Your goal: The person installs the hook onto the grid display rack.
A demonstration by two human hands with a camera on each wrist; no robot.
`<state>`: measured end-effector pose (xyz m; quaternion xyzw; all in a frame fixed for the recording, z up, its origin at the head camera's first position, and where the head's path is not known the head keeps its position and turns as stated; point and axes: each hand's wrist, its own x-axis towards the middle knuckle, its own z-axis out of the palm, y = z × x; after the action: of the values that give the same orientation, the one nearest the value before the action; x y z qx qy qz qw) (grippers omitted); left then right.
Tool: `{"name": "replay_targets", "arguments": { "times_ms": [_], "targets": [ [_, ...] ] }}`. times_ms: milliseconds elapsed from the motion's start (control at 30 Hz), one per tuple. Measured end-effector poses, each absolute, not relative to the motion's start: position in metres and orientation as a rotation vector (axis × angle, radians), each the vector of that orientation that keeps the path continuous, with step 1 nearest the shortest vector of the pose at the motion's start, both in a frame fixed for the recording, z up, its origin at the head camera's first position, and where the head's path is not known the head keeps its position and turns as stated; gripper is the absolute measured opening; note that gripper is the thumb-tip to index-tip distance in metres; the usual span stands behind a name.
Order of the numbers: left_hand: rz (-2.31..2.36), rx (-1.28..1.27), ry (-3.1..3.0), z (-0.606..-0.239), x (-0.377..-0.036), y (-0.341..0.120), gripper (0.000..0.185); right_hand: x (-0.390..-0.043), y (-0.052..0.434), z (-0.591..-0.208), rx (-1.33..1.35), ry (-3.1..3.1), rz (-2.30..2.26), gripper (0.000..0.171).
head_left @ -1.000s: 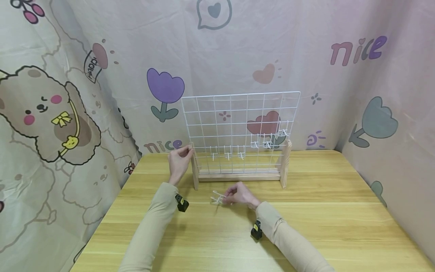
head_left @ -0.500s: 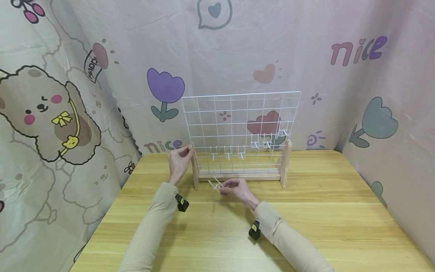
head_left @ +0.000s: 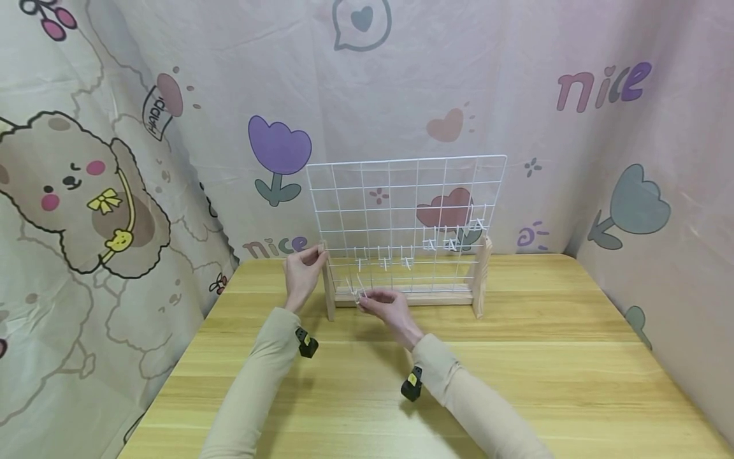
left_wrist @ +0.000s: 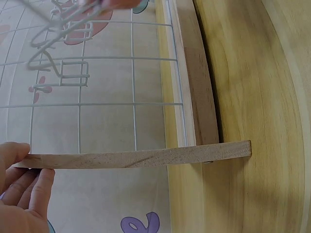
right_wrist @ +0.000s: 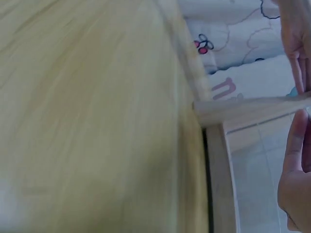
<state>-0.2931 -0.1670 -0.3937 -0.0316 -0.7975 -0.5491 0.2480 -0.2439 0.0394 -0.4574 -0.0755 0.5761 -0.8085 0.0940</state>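
Note:
A white wire grid panel (head_left: 390,161) stands in a wooden base on the table. My left hand (head_left: 302,273) pinches the top of the base's left wooden upright (left_wrist: 131,158), thumb and fingers on opposite sides. In front of the grid's lower left part, my right hand (head_left: 391,310) holds a white wire hook (head_left: 356,292) by its end, prongs pointing up. That hook looks blurred at the top of the left wrist view. Several similar hooks (head_left: 408,262) hang on the grid, in a lower row at left and higher at right. The right wrist view shows the right hand (right_wrist: 295,189) but hides the hook.
The base's right upright (head_left: 483,277) and lower crossbar (head_left: 418,298) rest on the wood-grain table (head_left: 573,357). A printed curtain (head_left: 367,102) closes in the back and sides. Black wrist cameras (head_left: 307,343) sit on both sleeves.
My right hand has lifted the hook from low over the table, up and forward to the grid's lower left. The hook has turned more upright. The left hand stays put.

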Motion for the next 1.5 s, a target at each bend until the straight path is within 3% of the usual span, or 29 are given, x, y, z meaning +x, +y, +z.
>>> {"name": "replay_targets", "arguments": {
  "times_ms": [433,900,1500],
  "targets": [
    [-1.486,-0.077,-2.174,-0.394,-0.293,-0.168,0.029,-0.254,-0.004,-0.440,-0.125,1.378,-2.677,0.015],
    [-1.490,-0.079,-2.162,-0.393,-0.292,-0.169,0.028,-0.264,-0.042,-0.425,0.114,1.060,-2.850,0.014],
    [-1.470,-0.078,-2.163,-0.392,-0.292,-0.166,0.029,-0.278,-0.048,-0.418,0.241,0.950,-2.916,0.013]
  ]
}}
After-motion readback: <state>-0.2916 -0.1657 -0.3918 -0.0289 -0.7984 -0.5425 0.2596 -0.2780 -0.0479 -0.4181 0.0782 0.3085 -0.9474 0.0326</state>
